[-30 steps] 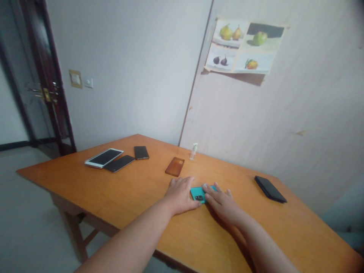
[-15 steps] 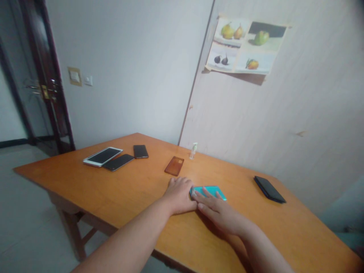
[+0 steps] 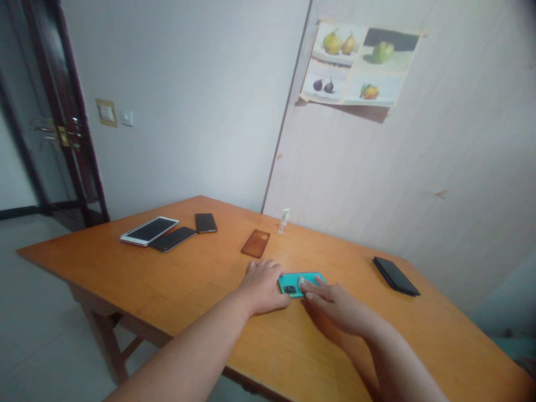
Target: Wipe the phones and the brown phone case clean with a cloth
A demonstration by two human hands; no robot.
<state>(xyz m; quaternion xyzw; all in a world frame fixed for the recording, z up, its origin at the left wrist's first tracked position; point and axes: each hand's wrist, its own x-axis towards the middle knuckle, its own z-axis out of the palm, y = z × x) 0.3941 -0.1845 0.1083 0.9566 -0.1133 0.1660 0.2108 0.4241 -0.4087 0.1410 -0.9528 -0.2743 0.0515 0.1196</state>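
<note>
A turquoise phone [image 3: 296, 278] lies back side up on the table, its dark camera block at the left end. My left hand [image 3: 263, 287] grips that end, thumb on the near edge and fingers along the far edge. My right hand [image 3: 335, 304] is over the phone's right half. Under its fingertips a small crumpled white wipe [image 3: 302, 284] is pressed against the phone's back. Beyond my left hand, a brown translucent phone case [image 3: 255, 244] lies flat, and a small clear pump bottle [image 3: 283, 221] stands upright behind it.
On the left of the wooden table [image 3: 218, 273] lie a white tablet [image 3: 151, 230], a dark phone [image 3: 173, 239] touching it and another dark phone [image 3: 206, 223]. A black wallet-like item [image 3: 396, 276] is at the right. A wall runs behind the table.
My right hand has slid right along the phone with the white wipe, uncovering the camera block. My left hand stays on the phone's left end.
</note>
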